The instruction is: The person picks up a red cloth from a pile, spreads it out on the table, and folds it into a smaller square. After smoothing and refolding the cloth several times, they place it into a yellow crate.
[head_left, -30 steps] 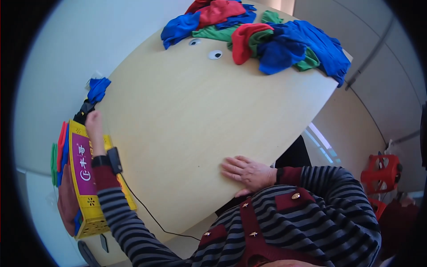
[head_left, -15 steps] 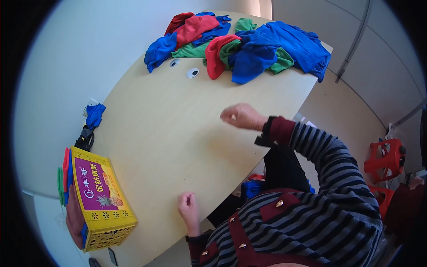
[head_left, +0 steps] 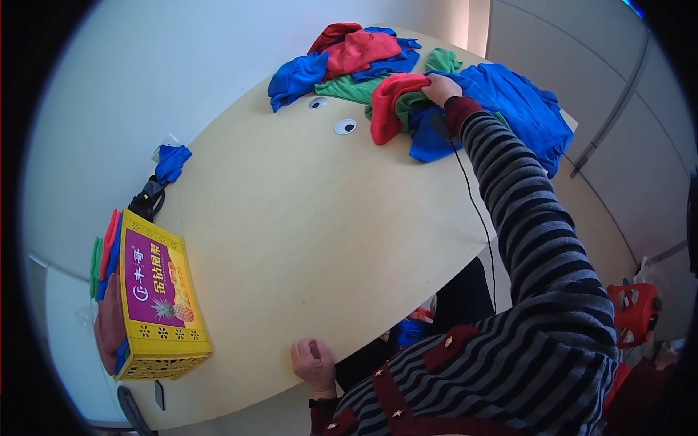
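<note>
Left hand curled into a loose fist at the near edge of the table. Yellow crate along the left edge; folded cloths inside, green to brown. Mid-table: open room. Far side: right hand at the red cloth, finger closure unclear, cannot tell. Blue cloth reaches the right edge.
</note>
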### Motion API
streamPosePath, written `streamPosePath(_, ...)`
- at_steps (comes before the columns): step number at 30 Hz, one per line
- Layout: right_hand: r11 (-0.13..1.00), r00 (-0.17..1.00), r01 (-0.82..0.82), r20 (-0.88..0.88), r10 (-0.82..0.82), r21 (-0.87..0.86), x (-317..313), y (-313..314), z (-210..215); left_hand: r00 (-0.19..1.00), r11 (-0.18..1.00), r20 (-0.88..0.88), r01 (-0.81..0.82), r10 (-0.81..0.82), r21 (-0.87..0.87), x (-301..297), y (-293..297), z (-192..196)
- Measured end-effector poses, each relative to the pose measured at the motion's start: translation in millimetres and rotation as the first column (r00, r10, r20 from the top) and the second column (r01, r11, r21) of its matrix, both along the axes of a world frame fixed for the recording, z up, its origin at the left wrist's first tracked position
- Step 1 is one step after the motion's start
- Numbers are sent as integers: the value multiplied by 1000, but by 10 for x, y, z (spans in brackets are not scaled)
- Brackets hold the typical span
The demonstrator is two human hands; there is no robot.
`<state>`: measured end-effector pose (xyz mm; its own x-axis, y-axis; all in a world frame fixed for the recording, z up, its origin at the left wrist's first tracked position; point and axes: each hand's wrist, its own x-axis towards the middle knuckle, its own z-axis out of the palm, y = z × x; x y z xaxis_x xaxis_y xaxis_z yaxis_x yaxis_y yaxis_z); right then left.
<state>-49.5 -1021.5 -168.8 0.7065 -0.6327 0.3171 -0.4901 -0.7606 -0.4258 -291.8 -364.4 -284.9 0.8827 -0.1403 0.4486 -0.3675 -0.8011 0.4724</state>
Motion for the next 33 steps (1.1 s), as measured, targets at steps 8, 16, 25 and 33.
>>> streamPosePath(8, 984, 982, 42, 175, -73, 174, -40, 24, 243, 998, 1000, 67, -12, 11, 14, 40, -35, 8)
streamPosePath(16, 878, 714, -477, 573, 402, -22, -229, 1350, 1432, 997, 999, 69, -33, 32, 10, -126, 59, 1)
streamPosePath(25, 44, 106, -960, 214, 971, 278, -1479, 3680, 1091, 995, 999, 100, -13, 16, -29, -23, 137, -42)
streamPosePath(33, 403, 435, -879, 83, 897, 254, -1387, 3202, 151, 996, 953, -84, -52, 28, -300, -95, 283, -166)
